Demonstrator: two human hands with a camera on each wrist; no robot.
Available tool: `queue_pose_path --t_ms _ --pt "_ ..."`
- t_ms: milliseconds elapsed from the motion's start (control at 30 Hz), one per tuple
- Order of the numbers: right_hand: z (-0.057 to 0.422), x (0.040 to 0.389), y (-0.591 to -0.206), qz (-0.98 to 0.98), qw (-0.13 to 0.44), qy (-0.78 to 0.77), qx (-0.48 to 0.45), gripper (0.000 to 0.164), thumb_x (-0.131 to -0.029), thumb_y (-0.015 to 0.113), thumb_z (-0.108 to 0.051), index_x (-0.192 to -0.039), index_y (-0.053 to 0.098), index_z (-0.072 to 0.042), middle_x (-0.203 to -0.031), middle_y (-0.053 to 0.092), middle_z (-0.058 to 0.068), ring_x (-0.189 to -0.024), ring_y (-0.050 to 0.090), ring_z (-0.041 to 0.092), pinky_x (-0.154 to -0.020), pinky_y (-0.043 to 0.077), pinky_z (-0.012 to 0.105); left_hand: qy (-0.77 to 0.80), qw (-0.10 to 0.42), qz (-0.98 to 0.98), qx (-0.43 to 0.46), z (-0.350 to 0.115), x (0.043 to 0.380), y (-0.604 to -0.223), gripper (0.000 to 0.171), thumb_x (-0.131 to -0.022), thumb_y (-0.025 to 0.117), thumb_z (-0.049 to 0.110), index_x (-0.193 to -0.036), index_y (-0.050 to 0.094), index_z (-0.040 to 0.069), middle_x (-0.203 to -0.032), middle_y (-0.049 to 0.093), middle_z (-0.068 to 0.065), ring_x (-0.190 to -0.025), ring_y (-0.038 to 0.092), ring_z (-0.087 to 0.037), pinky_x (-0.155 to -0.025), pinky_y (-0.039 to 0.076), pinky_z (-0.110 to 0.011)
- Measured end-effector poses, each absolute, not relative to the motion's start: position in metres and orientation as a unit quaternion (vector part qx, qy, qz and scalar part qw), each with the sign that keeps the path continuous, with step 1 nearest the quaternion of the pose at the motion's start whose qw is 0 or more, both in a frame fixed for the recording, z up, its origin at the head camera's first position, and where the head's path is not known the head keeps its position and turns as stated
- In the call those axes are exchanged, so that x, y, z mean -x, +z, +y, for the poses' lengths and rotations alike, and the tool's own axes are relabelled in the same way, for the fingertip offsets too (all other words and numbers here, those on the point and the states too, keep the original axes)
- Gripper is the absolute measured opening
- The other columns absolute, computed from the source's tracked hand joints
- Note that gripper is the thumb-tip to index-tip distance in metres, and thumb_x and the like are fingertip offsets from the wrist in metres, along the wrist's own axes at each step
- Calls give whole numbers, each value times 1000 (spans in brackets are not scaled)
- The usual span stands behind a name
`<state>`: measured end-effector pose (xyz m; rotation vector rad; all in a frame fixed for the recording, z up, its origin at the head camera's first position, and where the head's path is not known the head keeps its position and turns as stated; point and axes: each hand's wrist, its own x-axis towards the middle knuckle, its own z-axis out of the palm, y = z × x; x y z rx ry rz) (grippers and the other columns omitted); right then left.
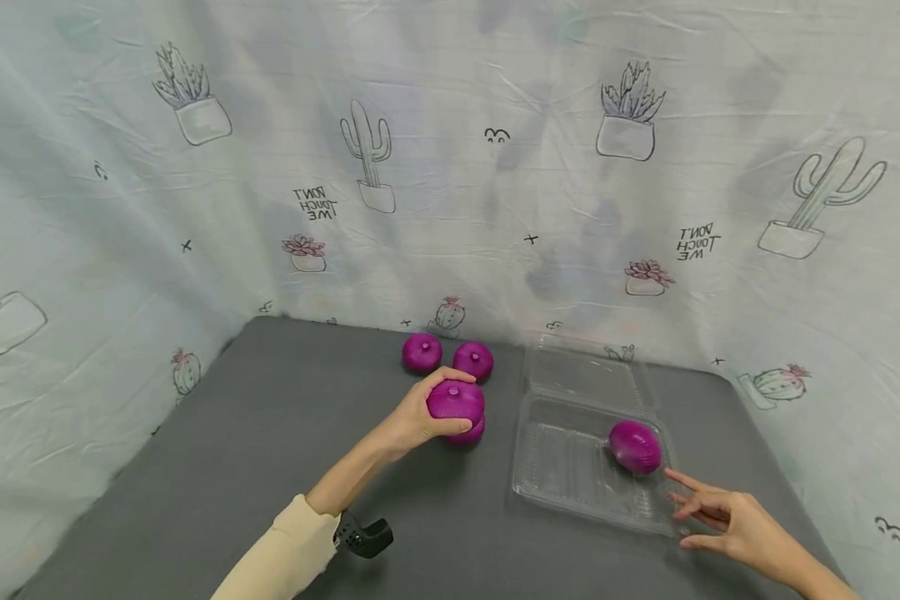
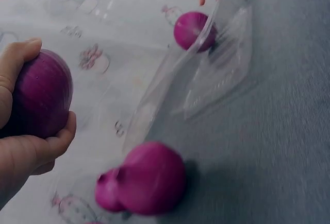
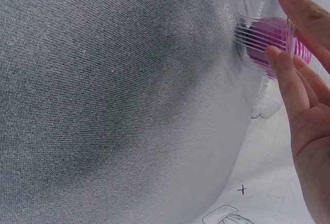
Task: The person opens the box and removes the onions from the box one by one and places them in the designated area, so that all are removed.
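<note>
My left hand [image 1: 420, 414] grips a purple onion [image 1: 453, 403], fingers curled round its far side and thumb across the near side. In the left wrist view this held onion [image 2: 45, 92] is raised off the table. Just beyond it in the head view, a second onion [image 1: 471, 433] is partly hidden. Two more onions, one at left [image 1: 422, 353] and one at right [image 1: 473, 358], sit farther back. An onion [image 1: 634, 447] lies on its side in a clear plastic box [image 1: 562, 462]. My right hand [image 1: 742, 527] is at the box's right edge, its fingers extended and nearly straight.
The box's transparent lid [image 1: 585, 371] is folded open toward the back. A dark grey cloth [image 1: 285, 442] covers the table. Pale curtains [image 1: 450, 183] printed with potted cacti hang behind and at both sides. A black band [image 1: 365, 536] is on my left wrist.
</note>
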<state>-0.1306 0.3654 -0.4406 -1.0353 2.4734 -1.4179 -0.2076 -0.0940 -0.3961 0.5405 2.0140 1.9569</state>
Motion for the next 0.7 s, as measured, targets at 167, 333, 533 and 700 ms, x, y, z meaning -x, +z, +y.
queue_pose_path --t_ms 167,333,533,700 --pt "366 130 -443 812 52 -469 343 25 -73 79 -1 -95 69 -3 -143 39 -22 -112 53 -4 -76 52 16 667 144 698 -216 -120 199 -399 49 -82 73 1 -126 55 9 -131 50 -10 -115 48 -30 -84 53 -39" --pt "366 129 -444 808 48 -475 346 25 -73 78 1 -96 69 -3 -144 39 -22 -112 53 -4 -76 52 16 630 162 706 -281 -148 190 -410 47 -78 77 1 -120 58 9 -136 45 -18 -121 44 -32 -86 52 -39" --pt "366 128 -444 811 35 -467 350 26 -71 79 1 -95 70 -4 -144 39 -21 -111 54 -5 -75 52 15 590 227 693 -347 -174 182 -425 47 -77 79 3 -117 58 13 -136 42 -21 -123 43 -33 -91 50 -41" --pt "365 128 -444 811 24 -465 354 28 -70 79 3 -95 69 -3 -145 39 -19 -111 54 -4 -75 52 16 588 242 694 -338 -180 187 -434 45 -81 75 7 -121 55 12 -138 40 -24 -124 42 -31 -91 50 -41"
